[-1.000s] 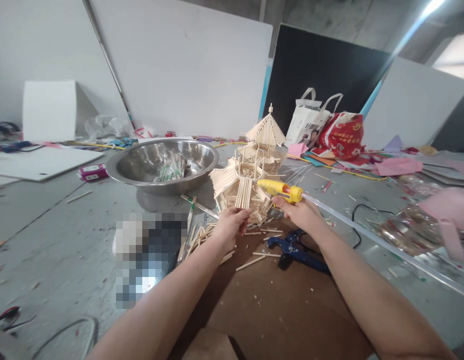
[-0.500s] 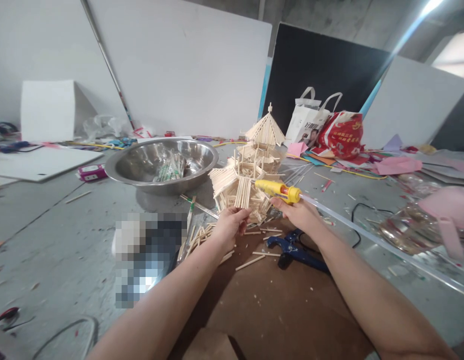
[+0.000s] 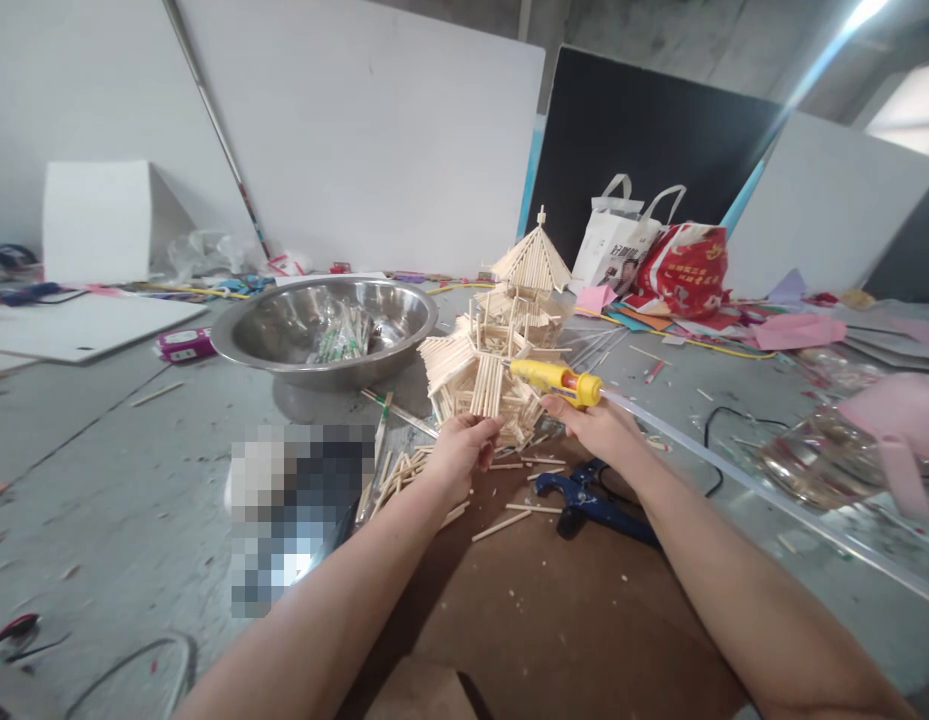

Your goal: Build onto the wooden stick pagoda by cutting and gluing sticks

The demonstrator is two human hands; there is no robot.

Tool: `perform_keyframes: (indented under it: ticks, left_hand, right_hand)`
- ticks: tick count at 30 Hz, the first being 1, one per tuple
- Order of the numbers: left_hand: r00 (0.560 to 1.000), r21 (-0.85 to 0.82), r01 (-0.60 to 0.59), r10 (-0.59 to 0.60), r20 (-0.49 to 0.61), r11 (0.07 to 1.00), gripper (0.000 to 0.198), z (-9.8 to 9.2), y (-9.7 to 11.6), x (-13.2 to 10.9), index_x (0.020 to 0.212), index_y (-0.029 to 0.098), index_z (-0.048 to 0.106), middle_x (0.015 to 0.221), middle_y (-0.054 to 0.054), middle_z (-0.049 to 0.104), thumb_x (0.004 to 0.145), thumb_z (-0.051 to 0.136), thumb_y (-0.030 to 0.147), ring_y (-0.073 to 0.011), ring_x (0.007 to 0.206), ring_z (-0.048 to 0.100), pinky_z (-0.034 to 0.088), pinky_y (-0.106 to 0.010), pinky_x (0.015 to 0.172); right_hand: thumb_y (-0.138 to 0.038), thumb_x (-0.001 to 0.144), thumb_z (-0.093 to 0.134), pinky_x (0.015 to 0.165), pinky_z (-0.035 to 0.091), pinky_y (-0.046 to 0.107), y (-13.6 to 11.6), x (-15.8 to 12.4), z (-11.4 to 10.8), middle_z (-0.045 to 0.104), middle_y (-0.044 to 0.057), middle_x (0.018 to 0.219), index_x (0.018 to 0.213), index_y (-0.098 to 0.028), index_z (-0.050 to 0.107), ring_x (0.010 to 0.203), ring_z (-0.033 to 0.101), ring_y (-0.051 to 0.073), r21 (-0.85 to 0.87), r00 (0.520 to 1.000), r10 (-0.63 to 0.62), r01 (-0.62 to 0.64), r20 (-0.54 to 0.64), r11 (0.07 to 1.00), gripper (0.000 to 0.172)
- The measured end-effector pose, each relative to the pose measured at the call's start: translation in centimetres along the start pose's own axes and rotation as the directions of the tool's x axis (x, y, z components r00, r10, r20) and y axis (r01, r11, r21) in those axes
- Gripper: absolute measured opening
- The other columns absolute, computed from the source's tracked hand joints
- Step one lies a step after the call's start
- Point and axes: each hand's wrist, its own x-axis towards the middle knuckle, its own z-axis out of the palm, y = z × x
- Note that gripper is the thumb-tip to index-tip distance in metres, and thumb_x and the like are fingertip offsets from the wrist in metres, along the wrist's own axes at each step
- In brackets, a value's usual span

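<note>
A pagoda model built from thin wooden sticks stands in front of me, with a pointed top and tiered roofs. At the lower roof, my left hand pinches the bottom end of a wooden stick lying along a slanted row of sticks; the fingertips partly hide it. My right hand is wrapped around a yellow hot glue gun, its nozzle pointing left at the upper part of that row. A long clear glue stick sticks out from the gun's back.
Loose cut sticks and a blue cutter tool lie on a brown board. A steel basin holding wrapped sticks stands at left. A clear plastic jug lies at right; bags stand behind.
</note>
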Motion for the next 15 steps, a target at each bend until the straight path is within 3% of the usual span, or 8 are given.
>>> perform_keyframes:
  ticks: [15]
  left_hand:
    - [1.000, -0.008, 0.004, -0.004, -0.006, 1.000, 0.023, -0.03, -0.10, 0.04, 0.054, 0.014, 0.045, 0.042, 0.004, 0.047, 0.054, 0.063, 0.029, -0.0025, 0.028, 0.034, 0.019, -0.018, 0.030]
  right_hand:
    - [-0.059, 0.069, 0.037, 0.042, 0.034, 0.024, -0.02, 0.04, -0.20, 0.047, -0.001, 0.037, 0.056, -0.021, 0.060, 0.042, 0.049, 0.014, 0.005, 0.999, 0.026, -0.026, 0.043, 1.000, 0.046]
